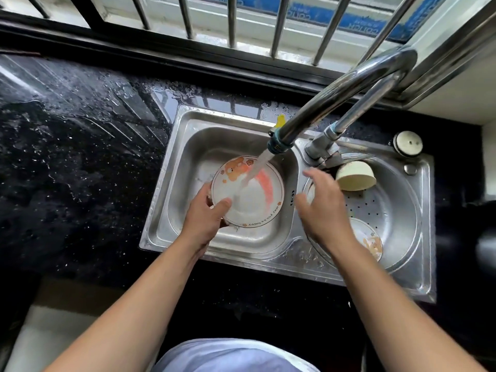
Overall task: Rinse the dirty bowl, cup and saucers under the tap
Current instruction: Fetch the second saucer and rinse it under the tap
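A white saucer [255,200] with an orange bear print is held tilted in the left sink basin [188,146]. Water from the tap [279,142] pours onto its face. My left hand [206,213] grips the saucer's lower-left rim, thumb on top. My right hand [322,208] hovers open over the divider and the right basin, holding nothing. In the right basin a cream bowl [355,175] lies upside down on a perforated metal strainer [389,210]. A second printed saucer [371,241] lies there too, partly hidden by my right wrist.
The wet black granite counter [80,157] spreads to the left. The chrome tap pipe [349,84] arches overhead from the sink's back. A round white knob [408,143] sits on the sink's back right corner. Window bars [230,20] run behind.
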Demonstrator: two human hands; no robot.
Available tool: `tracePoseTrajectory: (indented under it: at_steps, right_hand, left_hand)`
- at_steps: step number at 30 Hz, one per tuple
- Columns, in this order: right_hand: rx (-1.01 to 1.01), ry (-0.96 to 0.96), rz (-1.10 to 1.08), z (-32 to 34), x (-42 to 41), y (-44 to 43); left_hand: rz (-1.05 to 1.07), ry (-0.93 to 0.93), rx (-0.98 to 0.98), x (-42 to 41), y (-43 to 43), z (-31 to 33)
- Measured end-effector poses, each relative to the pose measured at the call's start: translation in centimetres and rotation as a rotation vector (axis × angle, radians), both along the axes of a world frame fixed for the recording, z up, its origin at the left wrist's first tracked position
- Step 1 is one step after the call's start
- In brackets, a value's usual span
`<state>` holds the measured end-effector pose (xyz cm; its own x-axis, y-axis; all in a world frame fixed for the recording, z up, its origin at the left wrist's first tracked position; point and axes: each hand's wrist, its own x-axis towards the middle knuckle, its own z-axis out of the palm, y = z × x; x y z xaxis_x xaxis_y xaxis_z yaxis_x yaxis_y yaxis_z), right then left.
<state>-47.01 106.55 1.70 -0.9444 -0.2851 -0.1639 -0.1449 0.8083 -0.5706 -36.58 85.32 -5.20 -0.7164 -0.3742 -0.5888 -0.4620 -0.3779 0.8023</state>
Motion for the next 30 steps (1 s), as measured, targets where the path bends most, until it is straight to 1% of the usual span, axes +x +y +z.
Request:
tracePoseTrajectory:
  at_steps: [3, 6, 9, 13, 18, 21, 23, 27, 30]
  right_hand:
    - [-0.058, -0.076, 0.045, 0.0, 2.9, -1.1]
    - [-0.074, -0.108, 0.07, -0.7, 4.3, -1.8]
    - [-0.039, -0.147, 0.071, -1.2, 4.8, -2.1]
    - [-0.044, -0.183, 0.078, -1.4, 5.3, -2.0]
    - [-0.002, -0.239, 0.097, -1.4, 6.1, -1.8]
    - [0.035, -0.236, 0.119, -1.2, 6.8, -1.8]
    - [0.059, -0.2, 0.153, -1.1, 7.2, -1.9]
    - [0.062, -0.168, 0.22, -1.1, 8.0, -2.5]
    - [0.071, -0.18, 0.247, -1.4, 8.6, -2.8]
  left_hand:
    - [-0.007, -0.021, -0.022, 0.1, -0.2, -0.2]
    - [-0.007, -0.021, -0.024, 0.1, -0.2, -0.2]
    - [-0.004, -0.029, -0.005, 0.1, -0.1, 0.0]
    - [-0.006, -0.038, -0.008, 0.5, 0.0, -0.2]
    - [-0.013, -0.071, -0.081, 0.7, 0.1, -0.8]
    - [-0.011, -0.077, -0.086, 0.9, 0.2, -0.6]
    - [-0.012, -0.08, -0.094, 1.0, 0.3, -0.5]
    - [-0.001, -0.092, -0.101, 1.0, 0.4, -0.6]
    - [0.02, -0.099, -0.092, 1.0, 0.6, -0.6]
